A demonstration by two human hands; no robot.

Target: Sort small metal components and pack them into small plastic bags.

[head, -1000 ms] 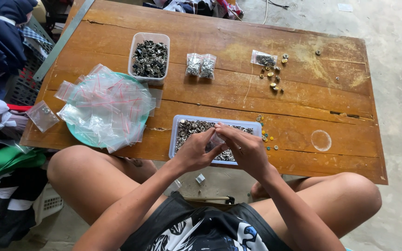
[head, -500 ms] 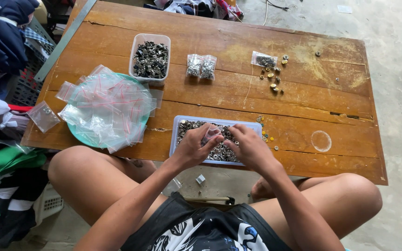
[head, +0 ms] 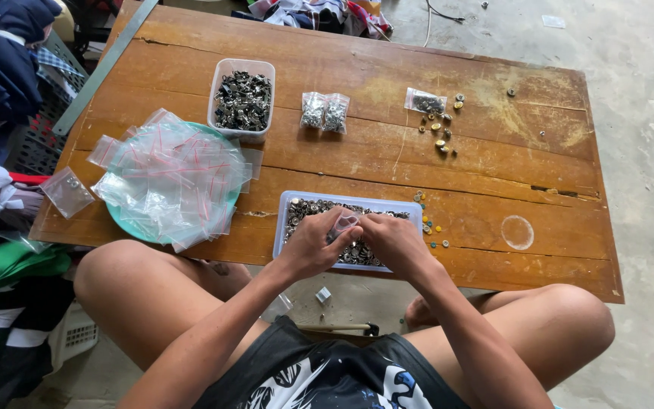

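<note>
Both hands have drawn together over the tray (head: 291, 203) — each grip pinching one small clear bag (head: 342, 224).

Both hands, left hand (head: 313, 244) and right hand (head: 392, 241), cover the middle of the tray (head: 289, 203); the small clear bag (head: 344, 223) between them shows contents too small to tell.
</note>
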